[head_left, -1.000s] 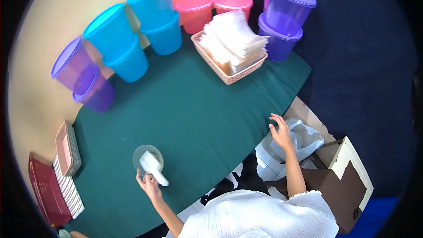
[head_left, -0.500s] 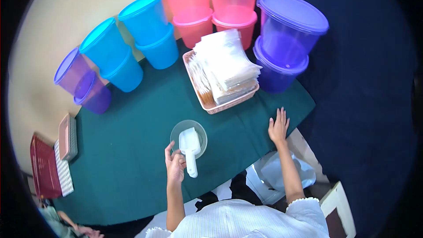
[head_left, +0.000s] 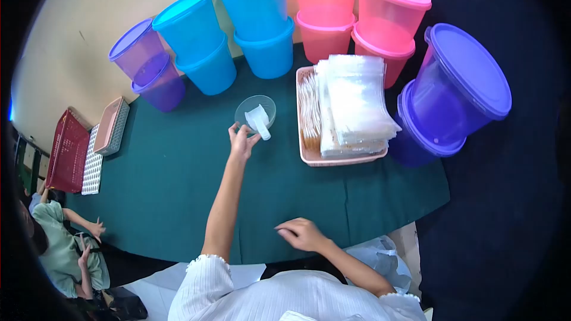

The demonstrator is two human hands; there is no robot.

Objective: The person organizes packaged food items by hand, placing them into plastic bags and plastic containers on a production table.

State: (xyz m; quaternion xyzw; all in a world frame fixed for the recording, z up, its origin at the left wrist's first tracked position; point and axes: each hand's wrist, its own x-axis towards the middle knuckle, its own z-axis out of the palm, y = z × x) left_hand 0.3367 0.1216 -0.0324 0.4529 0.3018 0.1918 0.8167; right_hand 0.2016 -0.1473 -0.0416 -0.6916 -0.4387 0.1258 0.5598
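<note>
in the head view, the clear bowl stands farther back on the green tabletop than half a second ago, now near the stacked blue containers and to the left of the pink basket — then it was in front of that basket, on the near side. the white scoop still lies in the bowl, its handle reaching over the near rim toward the person. the left hand has gone along with the bowl, the arm now stretched out; its fingers are parted at the near rim, beside the scoop's handle, though whether they pinch the rim i cannot tell. the right hand has left the right-hand part of the tabletop, where it was spread out, and is now in front of the body, near the close edge — holding nothing, slightly blurred, its fingers loosely bent and thumb apart. the clear bags remain piled in the basket. at lower left, more of another person in green shows than before.
</note>
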